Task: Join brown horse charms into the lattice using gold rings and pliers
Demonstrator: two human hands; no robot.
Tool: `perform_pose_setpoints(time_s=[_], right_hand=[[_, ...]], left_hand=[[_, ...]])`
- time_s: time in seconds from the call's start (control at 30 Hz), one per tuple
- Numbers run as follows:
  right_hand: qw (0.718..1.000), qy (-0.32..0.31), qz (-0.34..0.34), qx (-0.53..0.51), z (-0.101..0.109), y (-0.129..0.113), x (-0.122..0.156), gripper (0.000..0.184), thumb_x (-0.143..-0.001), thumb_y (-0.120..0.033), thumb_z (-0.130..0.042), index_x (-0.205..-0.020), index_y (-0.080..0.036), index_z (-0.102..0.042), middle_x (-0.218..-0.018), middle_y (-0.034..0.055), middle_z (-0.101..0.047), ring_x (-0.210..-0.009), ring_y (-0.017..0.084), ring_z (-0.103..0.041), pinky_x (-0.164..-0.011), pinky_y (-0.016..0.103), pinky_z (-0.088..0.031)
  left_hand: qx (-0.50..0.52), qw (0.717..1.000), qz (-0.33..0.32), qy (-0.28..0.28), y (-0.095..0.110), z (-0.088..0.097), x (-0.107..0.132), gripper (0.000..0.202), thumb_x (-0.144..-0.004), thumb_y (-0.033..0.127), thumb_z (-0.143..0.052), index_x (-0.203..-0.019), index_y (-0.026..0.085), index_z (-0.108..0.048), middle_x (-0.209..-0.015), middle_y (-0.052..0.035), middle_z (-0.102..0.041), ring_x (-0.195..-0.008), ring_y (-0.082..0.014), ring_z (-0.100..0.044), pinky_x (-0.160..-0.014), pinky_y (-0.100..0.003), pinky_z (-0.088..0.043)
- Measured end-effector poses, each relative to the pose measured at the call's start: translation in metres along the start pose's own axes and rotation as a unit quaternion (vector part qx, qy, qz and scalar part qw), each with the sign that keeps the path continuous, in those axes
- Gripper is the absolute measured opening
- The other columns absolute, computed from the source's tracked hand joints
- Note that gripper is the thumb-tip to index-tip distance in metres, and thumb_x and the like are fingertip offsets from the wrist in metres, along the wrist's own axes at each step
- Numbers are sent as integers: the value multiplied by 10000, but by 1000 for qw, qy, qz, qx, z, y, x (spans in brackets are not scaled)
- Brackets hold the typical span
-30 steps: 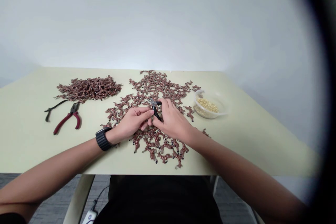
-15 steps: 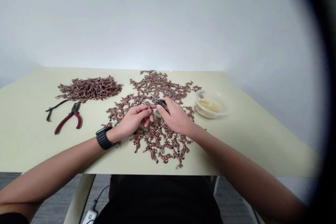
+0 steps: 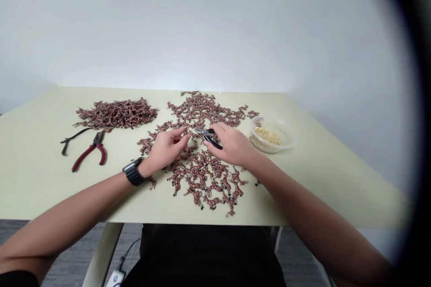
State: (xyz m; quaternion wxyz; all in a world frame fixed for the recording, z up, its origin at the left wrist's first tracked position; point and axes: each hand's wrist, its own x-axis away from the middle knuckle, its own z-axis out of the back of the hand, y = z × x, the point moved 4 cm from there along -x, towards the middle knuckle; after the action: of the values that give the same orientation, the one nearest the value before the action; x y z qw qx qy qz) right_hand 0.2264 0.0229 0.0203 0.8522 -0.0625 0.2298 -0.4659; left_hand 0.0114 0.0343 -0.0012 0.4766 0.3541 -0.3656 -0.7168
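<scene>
My right hand (image 3: 232, 144) is wrapped round a pair of black-handled pliers (image 3: 213, 141), whose slim metal jaws point left. Opposite the jaws, my left hand (image 3: 168, 148) is closed in a pinch, thumb against forefinger. What lies between those fingertips is too small to make out. Both hands hover over a wide spread of small brown deer figurines (image 3: 212, 184), which cover the middle of the table.
At the back left lies a dense heap of brown figurines (image 3: 117, 114). Red-handled pliers (image 3: 96, 148) and a black strip (image 3: 74, 136) lie in front of it. On the right, a clear round tub (image 3: 287, 143) holds small gold-coloured bits (image 3: 267, 135).
My hands have drawn slightly apart, the left one moving left and its fingers curling in. The pliers have turned, so more of their handles and jaws shows.
</scene>
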Motion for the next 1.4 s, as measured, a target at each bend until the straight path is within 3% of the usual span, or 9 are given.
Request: perform_pose_setpoints(time_s=[0.1, 0.27, 0.37, 0.6, 0.83, 1.0, 1.1, 1.27, 1.4], right_hand=[[1000, -8, 1, -4, -1, -2, 0, 374, -983, -450, -479, -1220, -174, -565, -1074, 140, -645, -856, 250, -604, -717, 359, -462], [998, -14, -10, -53, 1, -4, 1, 343, -978, -431, -491, -1217, -198, -568, -1106, 119, -650, -869, 239, -617, -722, 350, -463], [998, -8, 0, -61, 4, -5, 1, 342, -975, -434, -493, -1210, -197, -568, -1098, 114, -645, -869, 235, -611, -738, 356, -459], [994, -34, 7, -107, 8, -6, 0, 278, -974, -426, -499, -1110, -203, -595, -917, 58, -616, -760, 186, -541, -652, 317, -385], [988, -79, 16, -135, 8, -5, 1, 283, -969, -439, -515, -1088, -204, -619, -793, 16, -541, -686, 166, -474, -610, 307, -337], [984, -102, 25, -144, 8, -7, 2, 299, -962, -465, -526, -1063, -206, -637, -766, 12, -531, -671, 163, -465, -600, 301, -332], [988, -87, 20, -127, 10, -7, 2, 321, -960, -468, -525, -1104, -203, -638, -785, 22, -551, -682, 170, -482, -604, 304, -338], [995, -29, 0, -92, 13, -7, 2, 347, -957, -443, -527, -1161, -180, -624, -886, 64, -609, -744, 189, -526, -651, 318, -371], [996, -24, -4, -87, 13, -8, 2, 328, -957, -437, -531, -1137, -177, -621, -925, 76, -625, -765, 191, -538, -661, 316, -370]], left_hand=[[47, 998, 22, -25, -1, 1, -1, 376, -949, 504, -609, -1085, 167, -706, -685, -20, -686, -405, -91, -499, -407, -211, -395], [150, 985, 30, -85, 2, -1, -5, 338, -962, 461, -607, -839, 153, -678, -689, -28, -653, -439, -62, -460, -437, -197, -355], [200, 972, 42, -115, 2, -3, -6, 337, -959, 442, -613, -781, 158, -648, -671, -10, -620, -451, -57, -435, -444, -203, -330], [306, 932, 98, -167, 4, -1, -6, 270, -939, 370, -590, -1035, 153, -720, -521, 67, -405, -417, -72, -252, -452, -235, -270], [287, 916, 157, -233, -3, 9, -9, 239, -834, 399, -636, -865, 190, -748, -466, 80, -242, -391, -88, -165, -358, -235, -200], [249, 912, 185, -268, -13, 13, -9, 247, -847, 400, -611, -891, 201, -752, -461, 85, -228, -362, -92, -152, -302, -222, -140], [215, 934, 131, -252, -9, 14, -11, 263, -896, 392, -594, -912, 186, -757, -456, 70, -318, -356, -86, -232, -323, -216, -202], [88, 988, 25, -122, 0, 12, -12, 239, -944, 398, -611, -970, 171, -681, -710, -36, -697, -443, -93, -553, -424, -210, -416], [21, 996, -36, -81, 5, 8, -8, 279, -975, 417, -589, -1083, 166, -646, -840, -76, -767, -507, -118, -657, -476, -219, -497]])
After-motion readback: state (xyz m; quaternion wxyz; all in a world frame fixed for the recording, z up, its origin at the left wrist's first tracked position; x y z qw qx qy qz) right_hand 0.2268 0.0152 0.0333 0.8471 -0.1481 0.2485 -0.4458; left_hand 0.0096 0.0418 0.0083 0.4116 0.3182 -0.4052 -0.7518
